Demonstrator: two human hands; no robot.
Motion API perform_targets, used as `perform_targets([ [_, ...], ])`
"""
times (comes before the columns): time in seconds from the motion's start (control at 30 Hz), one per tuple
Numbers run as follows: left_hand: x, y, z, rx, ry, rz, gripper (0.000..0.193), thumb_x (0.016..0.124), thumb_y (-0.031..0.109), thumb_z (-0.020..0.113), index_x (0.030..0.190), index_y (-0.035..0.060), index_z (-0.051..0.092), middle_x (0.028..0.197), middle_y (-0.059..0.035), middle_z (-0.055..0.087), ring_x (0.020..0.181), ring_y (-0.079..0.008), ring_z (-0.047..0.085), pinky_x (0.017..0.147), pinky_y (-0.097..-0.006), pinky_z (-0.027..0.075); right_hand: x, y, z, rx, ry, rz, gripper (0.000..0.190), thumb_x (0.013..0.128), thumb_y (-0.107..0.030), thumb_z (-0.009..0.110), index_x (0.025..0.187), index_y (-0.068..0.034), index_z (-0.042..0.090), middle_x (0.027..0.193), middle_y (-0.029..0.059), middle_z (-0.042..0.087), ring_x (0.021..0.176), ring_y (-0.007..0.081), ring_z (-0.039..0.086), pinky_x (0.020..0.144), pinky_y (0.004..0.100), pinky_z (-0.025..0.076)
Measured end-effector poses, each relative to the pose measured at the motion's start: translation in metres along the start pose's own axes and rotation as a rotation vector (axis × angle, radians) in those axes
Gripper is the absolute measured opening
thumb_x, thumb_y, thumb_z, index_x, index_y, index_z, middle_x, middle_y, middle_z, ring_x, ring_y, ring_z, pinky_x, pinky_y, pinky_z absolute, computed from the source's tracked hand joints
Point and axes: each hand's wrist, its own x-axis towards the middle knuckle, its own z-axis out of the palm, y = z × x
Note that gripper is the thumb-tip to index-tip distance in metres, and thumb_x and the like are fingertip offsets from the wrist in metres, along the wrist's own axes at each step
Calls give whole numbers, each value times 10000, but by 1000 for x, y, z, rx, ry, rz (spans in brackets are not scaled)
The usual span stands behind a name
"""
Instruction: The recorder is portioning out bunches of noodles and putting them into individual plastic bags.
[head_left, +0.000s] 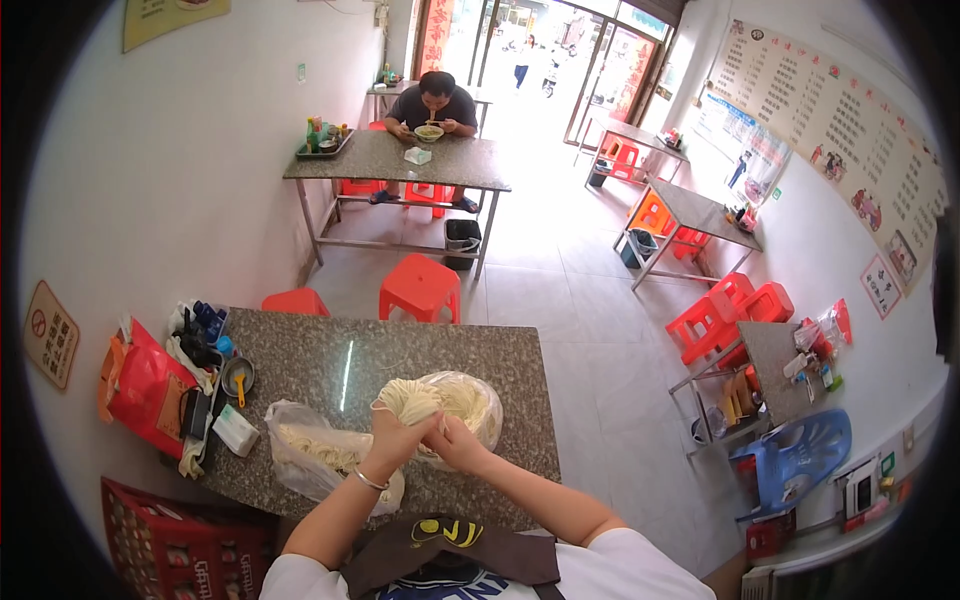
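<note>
My left hand (397, 435), with a bracelet at its wrist, grips a bundle of pale fresh noodles (409, 397) above the granite-patterned table. Against it, my right hand (457, 444) closes on the lower right end of the same bundle; its fingertips are partly hidden. Just behind my right hand, a clear plastic bag (493, 409) sits open with more noodles (461, 397) inside. Left of my hands lies a second plastic bag (289, 420) holding noodles (322, 448), partly covered by my left forearm.
On the table's (300, 352) left side are a tissue pack (235, 430), a metal bowl (237, 371) with a yellow-handled utensil and a red bag (146, 382). A red stool (420, 285) stands beyond. A person (431, 101) eats at another table. Red crates (187, 544) stand lower left.
</note>
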Motion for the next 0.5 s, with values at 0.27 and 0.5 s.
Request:
perform_targets([
  [0.27, 11, -24, 4, -646, 439, -280, 57, 721, 6, 594, 770, 31, 577, 751, -33, 585, 643, -125, 567, 561, -256, 461, 15, 1, 14, -347, 299, -258, 305, 876, -327, 494, 838, -37, 583, 675, 188, 568, 619, 354, 569, 534, 401, 425],
  [0.5, 23, -26, -10, -1046, 351, -377, 117, 772, 125, 524, 828, 25, 551, 835, -77, 585, 787, -196, 581, 735, -323, 481, 22, -12, 15, -417, 413, -321, 348, 872, -358, 502, 720, -48, 542, 605, 190, 528, 545, 358, 534, 488, 400, 408],
])
